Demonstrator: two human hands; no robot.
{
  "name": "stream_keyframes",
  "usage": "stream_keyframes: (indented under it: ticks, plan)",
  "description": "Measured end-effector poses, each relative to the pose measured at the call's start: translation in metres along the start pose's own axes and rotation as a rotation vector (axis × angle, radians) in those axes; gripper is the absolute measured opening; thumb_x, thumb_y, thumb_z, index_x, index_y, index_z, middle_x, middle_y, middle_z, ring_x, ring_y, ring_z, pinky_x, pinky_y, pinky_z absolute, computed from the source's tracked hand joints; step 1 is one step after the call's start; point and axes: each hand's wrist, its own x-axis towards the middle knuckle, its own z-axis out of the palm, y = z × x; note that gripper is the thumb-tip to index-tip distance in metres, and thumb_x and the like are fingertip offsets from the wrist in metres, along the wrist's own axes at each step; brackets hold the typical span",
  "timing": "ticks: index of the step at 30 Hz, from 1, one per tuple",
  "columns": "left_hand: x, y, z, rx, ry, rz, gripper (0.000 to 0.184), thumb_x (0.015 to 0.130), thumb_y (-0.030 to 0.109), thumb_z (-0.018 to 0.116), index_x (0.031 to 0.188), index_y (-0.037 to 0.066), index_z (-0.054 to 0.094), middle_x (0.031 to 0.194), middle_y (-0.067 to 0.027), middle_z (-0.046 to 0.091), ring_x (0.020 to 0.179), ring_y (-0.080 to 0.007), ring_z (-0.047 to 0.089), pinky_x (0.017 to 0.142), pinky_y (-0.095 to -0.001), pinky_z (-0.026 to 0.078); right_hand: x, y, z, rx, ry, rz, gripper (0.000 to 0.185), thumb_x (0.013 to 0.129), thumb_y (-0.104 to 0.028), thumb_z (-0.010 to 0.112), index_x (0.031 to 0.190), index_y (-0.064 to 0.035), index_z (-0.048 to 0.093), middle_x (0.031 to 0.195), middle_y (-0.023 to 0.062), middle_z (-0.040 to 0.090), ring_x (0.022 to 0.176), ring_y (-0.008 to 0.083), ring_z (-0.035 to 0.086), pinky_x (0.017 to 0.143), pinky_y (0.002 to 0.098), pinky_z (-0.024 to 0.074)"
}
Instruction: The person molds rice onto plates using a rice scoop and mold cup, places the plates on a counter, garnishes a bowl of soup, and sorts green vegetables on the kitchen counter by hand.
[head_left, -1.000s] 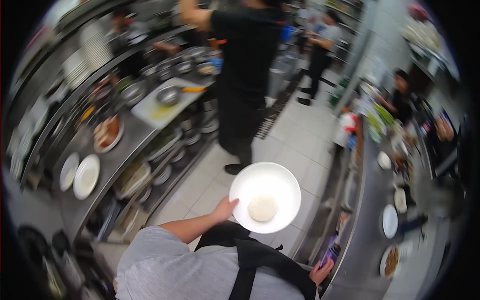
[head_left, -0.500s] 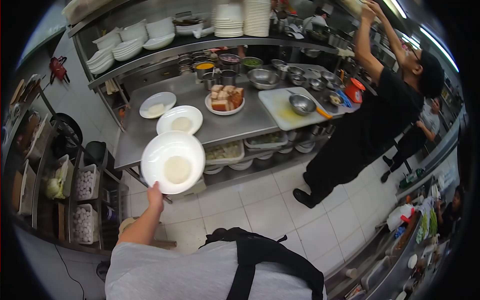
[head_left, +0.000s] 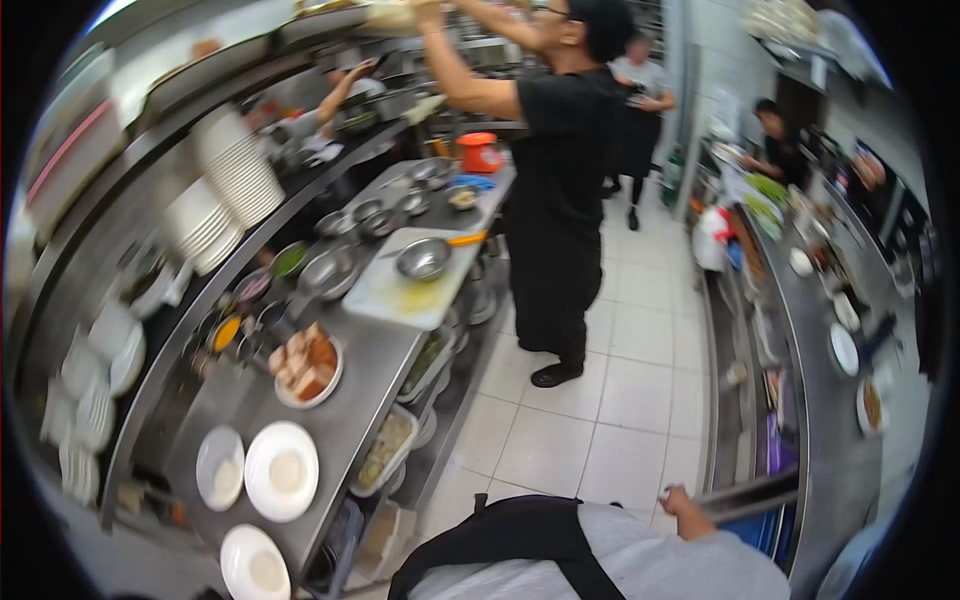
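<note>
A white bowl (head_left: 255, 565) with a pale round mound in it stands at the near end of the left steel counter (head_left: 375, 350). Beyond it are two more white dishes, a wide plate (head_left: 281, 471) and a smaller plate (head_left: 220, 468), each with a similar pale mound. My left hand is out of the frame. At the lower right, my right hand (head_left: 682, 500) is small and slightly blurred, its fingers curled beside the metal edge of an open drawer or door (head_left: 745, 495). What it holds, if anything, cannot be made out.
A person in black (head_left: 560, 200) stands by the left counter with arms raised. A bowl of meat chunks (head_left: 306, 370) and a cutting board (head_left: 415, 275) with a metal bowl (head_left: 423, 258) lie there. Stacked dishes (head_left: 240, 160) fill the shelf. Other people work farther back.
The bowl my left hand held is now on the counter, and that hand has left the view. The view has swung right, bringing in my right hand.
</note>
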Motion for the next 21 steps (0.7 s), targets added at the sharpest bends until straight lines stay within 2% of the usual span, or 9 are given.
stream_keyframes:
  ticks: [1, 3, 8, 11, 15, 17, 18, 20, 21]
  plan:
    - [-0.016, 0.005, 0.029, 0.076, -0.016, 0.027, 0.045, 0.091, 0.014, 0.038, 0.127, -0.012, 0.043, 0.122, -0.0227, 0.055, 0.111, -0.0317, 0.056, 0.098, -0.0407, 0.047, -0.004, -0.003, -0.006, 0.057, 0.089, 0.076, 0.047, 0.083, -0.036, 0.066, 0.117, -0.006, 0.057, 0.12, 0.0254, 0.051, 0.109, 0.0414, 0.051, 0.096, 0.0432, 0.0445]
    - [-0.042, 0.006, 0.086, 0.193, -0.093, 0.077, 0.045, 0.091, 0.015, 0.039, 0.127, -0.011, 0.043, 0.121, -0.0224, 0.056, 0.11, -0.0312, 0.056, 0.097, -0.0405, 0.047, -0.04, -0.05, -0.064, 0.239, 0.082, 0.299, 0.045, 0.085, -0.032, 0.062, 0.119, -0.0032, 0.055, 0.129, 0.0222, 0.045, 0.112, 0.0391, 0.052, 0.097, 0.0433, 0.0444]
    - [-0.118, -0.013, 0.191, 0.395, -0.413, 0.122, 0.046, 0.092, 0.017, 0.039, 0.128, -0.01, 0.043, 0.119, -0.0216, 0.056, 0.108, -0.0302, 0.057, 0.095, -0.0398, 0.048, -0.044, -0.036, -0.076, 0.31, 0.106, 0.369, 0.049, 0.083, -0.032, 0.066, 0.121, -0.0043, 0.053, 0.13, 0.0257, 0.042, 0.112, 0.0398, 0.052, 0.098, 0.0414, 0.0442]
    - [-0.171, -0.034, 0.236, 0.473, -0.619, 0.108, 0.046, 0.092, 0.018, 0.04, 0.129, -0.009, 0.043, 0.118, -0.0211, 0.057, 0.106, -0.0296, 0.057, 0.093, -0.0394, 0.048, -0.038, -0.018, -0.081, 0.294, 0.083, 0.403, 0.059, 0.083, -0.026, 0.065, 0.133, -0.0064, 0.043, 0.127, 0.0256, 0.045, 0.113, 0.0389, 0.052, 0.098, 0.0416, 0.0435]
    - [-0.252, -0.068, 0.284, 0.555, -0.87, 0.076, 0.046, 0.092, 0.02, 0.04, 0.13, -0.008, 0.042, 0.116, -0.0205, 0.058, 0.104, -0.0287, 0.058, 0.092, -0.0389, 0.048, -0.007, 0.02, -0.131, 0.773, 0.8, 0.303, 0.088, 0.085, -0.004, 0.055, 0.149, -0.0152, -0.004, 0.122, 0.0318, 0.049, 0.114, 0.0411, 0.052, 0.095, 0.0422, 0.043]
    - [-0.297, -0.087, 0.307, 0.607, -1.001, 0.069, 0.047, 0.092, 0.02, 0.041, 0.13, -0.007, 0.042, 0.115, -0.0202, 0.058, 0.103, -0.0283, 0.058, 0.091, -0.0386, 0.049, 0.0, 0.038, -0.22, 0.906, 1.128, 0.392, 0.081, 0.088, 0.001, 0.047, 0.149, -0.0152, -0.004, 0.13, 0.0299, 0.047, 0.116, 0.0367, 0.052, 0.097, 0.0404, 0.0407]
    - [-0.32, -0.097, 0.318, 0.635, -1.066, 0.064, 0.047, 0.092, 0.021, 0.041, 0.13, -0.007, 0.042, 0.115, -0.0201, 0.058, 0.102, -0.0281, 0.058, 0.09, -0.0384, 0.049, 0.028, 0.085, -0.243, 0.697, 1.37, 0.406, 0.078, 0.09, -0.001, 0.045, 0.149, -0.0151, -0.004, 0.127, 0.0258, 0.051, 0.111, 0.0321, 0.056, 0.094, 0.0389, 0.0423]
    - [-0.37, -0.116, 0.338, 0.7, -1.209, 0.059, 0.047, 0.093, 0.022, 0.041, 0.131, -0.006, 0.042, 0.114, -0.0197, 0.059, 0.101, -0.0277, 0.058, 0.09, -0.0382, 0.049, -0.029, 0.071, -0.37, 0.942, 1.712, 0.217, 0.071, 0.095, -0.004, 0.041, 0.148, -0.0071, -0.006, 0.106, 0.0159, 0.06, 0.081, 0.0245, 0.062, 0.066, 0.0314, 0.0514]
    - [-0.392, -0.125, 0.345, 0.735, -1.269, 0.056, 0.047, 0.093, 0.022, 0.041, 0.131, -0.006, 0.042, 0.113, -0.0196, 0.059, 0.101, -0.0275, 0.059, 0.089, -0.038, 0.049, -0.041, 0.106, -0.405, 0.985, 1.869, 0.234, 0.072, 0.094, -0.004, 0.041, 0.147, -0.0056, -0.008, 0.099, 0.0127, 0.06, 0.063, 0.0193, 0.059, 0.052, 0.0277, 0.0479]
